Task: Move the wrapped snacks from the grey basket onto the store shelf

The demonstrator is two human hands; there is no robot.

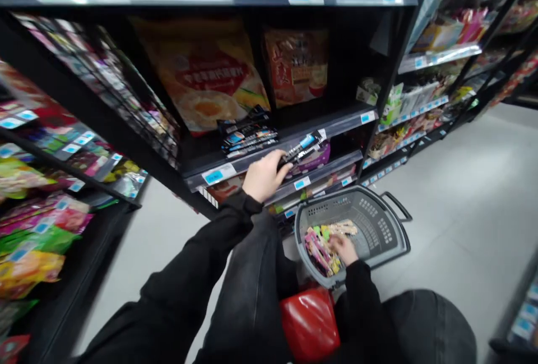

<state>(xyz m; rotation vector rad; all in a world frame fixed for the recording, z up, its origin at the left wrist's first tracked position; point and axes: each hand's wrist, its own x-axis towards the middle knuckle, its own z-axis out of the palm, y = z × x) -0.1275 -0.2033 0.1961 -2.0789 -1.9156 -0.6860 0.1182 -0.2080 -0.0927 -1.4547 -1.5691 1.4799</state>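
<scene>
In the head view, my left hand (265, 175) is closed around black stick sachets (303, 148) with a blue patch, held just in front of the shelf edge. Similar black sachets (247, 133) lie in a small pile on that shelf, left of the hand. Down in the grey shopping basket (370, 215), my right hand (343, 247) has its fingers curled on slim, colourful stick packets (321, 246). Its fingertips are partly hidden among the pink, green, yellow and cream packets.
Behind the sachets stand a large yellow bag (210, 72) and an orange bag (297, 67). A red shiny item (310, 323) lies between my legs. Stocked shelves (424, 111) run along the right, with a snack rack (50, 212) on the left.
</scene>
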